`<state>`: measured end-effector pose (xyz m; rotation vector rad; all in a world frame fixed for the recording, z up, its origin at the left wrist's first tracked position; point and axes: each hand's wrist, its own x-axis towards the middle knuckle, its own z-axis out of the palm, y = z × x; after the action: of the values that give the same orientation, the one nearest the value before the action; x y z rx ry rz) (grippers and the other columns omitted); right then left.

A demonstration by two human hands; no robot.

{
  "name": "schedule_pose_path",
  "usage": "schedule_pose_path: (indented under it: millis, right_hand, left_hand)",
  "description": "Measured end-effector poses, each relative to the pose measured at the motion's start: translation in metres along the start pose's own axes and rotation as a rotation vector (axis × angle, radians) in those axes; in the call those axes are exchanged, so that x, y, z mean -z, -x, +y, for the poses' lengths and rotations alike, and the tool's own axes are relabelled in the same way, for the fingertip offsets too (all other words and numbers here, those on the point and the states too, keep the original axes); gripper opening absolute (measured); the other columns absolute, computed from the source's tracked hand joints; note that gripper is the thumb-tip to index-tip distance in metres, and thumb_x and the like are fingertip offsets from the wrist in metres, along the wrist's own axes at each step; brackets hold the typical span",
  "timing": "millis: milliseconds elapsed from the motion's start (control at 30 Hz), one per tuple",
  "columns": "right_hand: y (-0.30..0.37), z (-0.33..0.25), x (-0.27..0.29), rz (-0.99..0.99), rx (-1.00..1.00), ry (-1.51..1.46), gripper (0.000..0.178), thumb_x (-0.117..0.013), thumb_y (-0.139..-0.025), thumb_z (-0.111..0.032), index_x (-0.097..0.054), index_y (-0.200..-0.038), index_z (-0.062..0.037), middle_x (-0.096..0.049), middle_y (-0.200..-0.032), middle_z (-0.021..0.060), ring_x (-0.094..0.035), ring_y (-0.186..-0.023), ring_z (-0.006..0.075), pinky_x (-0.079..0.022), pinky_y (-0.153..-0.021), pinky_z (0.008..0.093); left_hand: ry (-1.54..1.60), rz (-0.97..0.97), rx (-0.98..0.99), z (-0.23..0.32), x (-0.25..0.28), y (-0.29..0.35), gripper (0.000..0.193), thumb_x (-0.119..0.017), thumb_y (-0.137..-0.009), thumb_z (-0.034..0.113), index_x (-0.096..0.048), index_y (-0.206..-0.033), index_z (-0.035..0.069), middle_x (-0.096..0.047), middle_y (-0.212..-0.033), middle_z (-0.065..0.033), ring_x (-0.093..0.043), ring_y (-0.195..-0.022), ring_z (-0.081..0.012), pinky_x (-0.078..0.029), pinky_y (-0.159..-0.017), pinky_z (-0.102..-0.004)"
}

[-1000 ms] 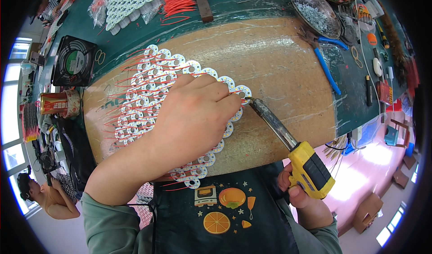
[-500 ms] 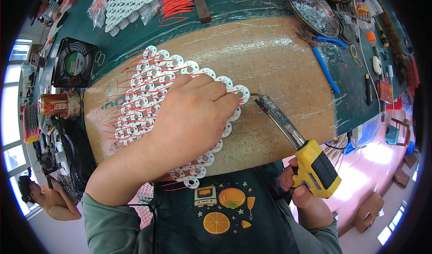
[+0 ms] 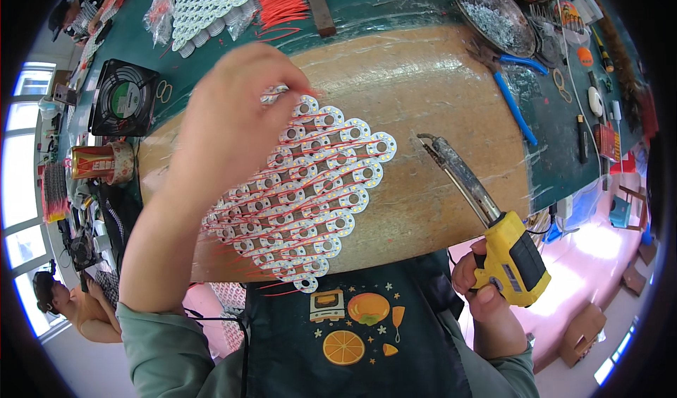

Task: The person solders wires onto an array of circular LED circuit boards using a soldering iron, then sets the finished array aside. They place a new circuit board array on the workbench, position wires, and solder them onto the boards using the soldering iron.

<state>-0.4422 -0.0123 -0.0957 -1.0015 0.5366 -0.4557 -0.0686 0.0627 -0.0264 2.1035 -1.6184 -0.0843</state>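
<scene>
A lattice panel of small white ring-shaped LED boards (image 3: 341, 159) with thin red wires lies on the brown work board (image 3: 451, 81). Over its upper left part is my left hand (image 3: 236, 109), fingers curled and slightly blurred. A reddish streak shows at its fingertips; what they pinch, if anything, I cannot make out. The hand and forearm hide the panel's left side. My right hand (image 3: 479, 278) is wrapped round the yellow and black grip of a soldering iron (image 3: 513, 257). The iron's bent tip points up and left, just right of the panel's right corner, not touching it.
More LED lattice panels (image 3: 218, 3) and a bundle of red wires (image 3: 282, 7) lie at the back. A black fan (image 3: 123, 98) and red tin (image 3: 92, 162) stand left. Blue-handled pliers (image 3: 513, 105) and a metal dish of grey bits (image 3: 493, 17) sit right. Other people are at left.
My left hand has risen from the panel's middle and right corner to its upper left, uncovering many boards. The soldering iron has moved slightly right, away from the panel's corner.
</scene>
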Motion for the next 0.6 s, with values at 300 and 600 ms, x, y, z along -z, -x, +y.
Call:
schedule_pose_path:
  millis: [300,600]
  right_hand:
    - [-0.007,-0.006,-0.003,0.102,-0.008,-0.002,0.075,-0.084,-0.078,-0.044,-0.048,-0.131,-0.0045,-0.049,-0.069,0.0005,-0.048,-0.055,0.0123,-0.038,-0.048,0.0262]
    - [-0.036,-0.027,0.002,0.14,0.224,0.045,0.075,-0.079,-0.083,-0.046,-0.044,-0.13,0.0011,-0.051,-0.067,0.0013,-0.051,-0.051,0.012,-0.043,-0.045,0.0257]
  left_hand:
    - [-0.003,0.062,0.288,-0.078,-0.008,-0.046,0.017,-0.071,-0.082,0.012,-0.073,-0.097,0.003,-0.067,-0.096,-0.0121,-0.065,-0.092,-0.0253,-0.051,-0.083,-0.0351]
    - [0.047,0.087,0.321,-0.079,-0.018,-0.058,0.031,-0.07,-0.087,0.013,-0.069,-0.117,0.006,-0.068,-0.1,-0.0107,-0.065,-0.094,-0.0219,-0.05,-0.086,-0.0344]
